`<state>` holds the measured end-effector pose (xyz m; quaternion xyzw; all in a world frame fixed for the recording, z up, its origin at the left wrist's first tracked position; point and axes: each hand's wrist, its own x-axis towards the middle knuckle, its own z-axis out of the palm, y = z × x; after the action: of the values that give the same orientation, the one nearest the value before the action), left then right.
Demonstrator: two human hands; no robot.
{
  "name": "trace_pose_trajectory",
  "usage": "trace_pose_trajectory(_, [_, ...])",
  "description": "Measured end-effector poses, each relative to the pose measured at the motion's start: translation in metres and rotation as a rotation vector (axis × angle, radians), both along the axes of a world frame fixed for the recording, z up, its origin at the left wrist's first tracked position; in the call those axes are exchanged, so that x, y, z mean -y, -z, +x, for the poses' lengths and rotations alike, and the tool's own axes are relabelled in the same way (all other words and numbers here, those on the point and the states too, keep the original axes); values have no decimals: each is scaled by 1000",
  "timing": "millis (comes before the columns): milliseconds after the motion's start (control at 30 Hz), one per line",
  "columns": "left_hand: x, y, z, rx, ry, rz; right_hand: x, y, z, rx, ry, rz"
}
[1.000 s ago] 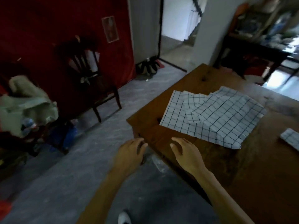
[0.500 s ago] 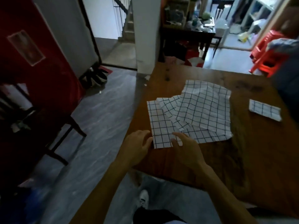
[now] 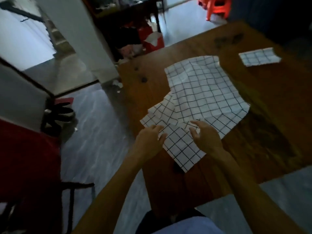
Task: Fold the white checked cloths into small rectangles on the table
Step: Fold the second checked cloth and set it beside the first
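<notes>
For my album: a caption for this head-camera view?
Both hands, left and right, reach onto unfolded checked cloths on a wooden table.

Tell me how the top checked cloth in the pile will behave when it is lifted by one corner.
The top checked cloth will probably hang limp, since it already lies rumpled and creased. It looks thin and light, so it should lift easily. It may drag the cloths under it, which overlap it loosely.
</notes>
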<state>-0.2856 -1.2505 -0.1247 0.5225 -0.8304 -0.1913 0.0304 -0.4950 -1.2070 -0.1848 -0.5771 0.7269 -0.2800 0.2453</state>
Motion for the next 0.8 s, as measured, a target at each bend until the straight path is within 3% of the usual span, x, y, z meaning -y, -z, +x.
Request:
trace_pose_trajectory(333, [141,118,-59,-7,410,-86,52,49,29,-106,358,222])
trace_pose_trajectory(533, [177,165,-77,29,726,-35,76,64,66,-68,554,318])
trace_pose_trajectory(667, [185,174,-80,2,753,1,92,68,80,-71,623,333])
trace_pose_trajectory(800, [198,177,-79,-80,813,-81,109,72,85,-71,648,326])
